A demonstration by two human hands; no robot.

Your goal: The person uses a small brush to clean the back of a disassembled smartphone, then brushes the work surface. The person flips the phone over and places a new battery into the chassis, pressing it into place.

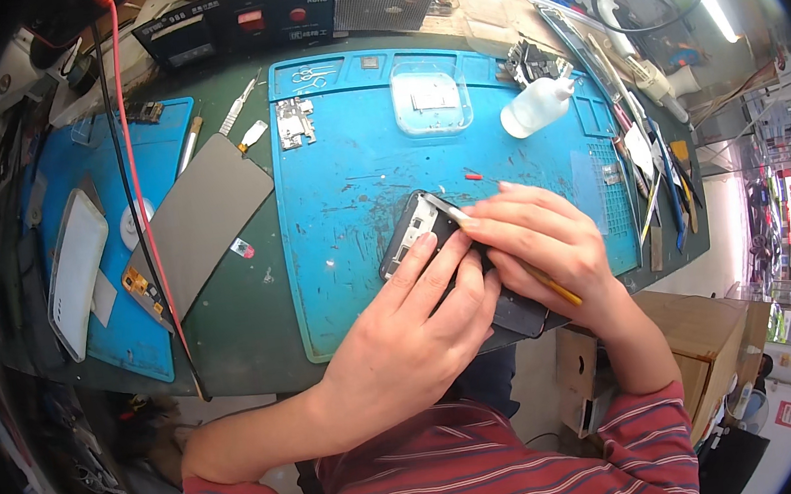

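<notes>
An opened black phone body (518, 315) lies tilted near the front edge of the blue mat, with bare pale metal parts showing at its upper end. My left hand (412, 317) reaches across it, fingers pressing on its face and holding it against the mat; the thumb is hard to make out. In my right hand (547, 242) is a thin tool with a yellow handle (562, 290), held like a pen. Its flat pale tip meets the phone's upper edge. Just beyond the phone sits a small red piece (473, 177).
The blue mat (336, 224) holds a white squeeze bottle (537, 106), a clear plastic box (432, 98) and a metal board part (296, 123). Left lie a grey phone screen (212, 222) and a white phone shell (79, 268). Red and black leads (129, 130) hang there. Tools (645, 166) crowd the right.
</notes>
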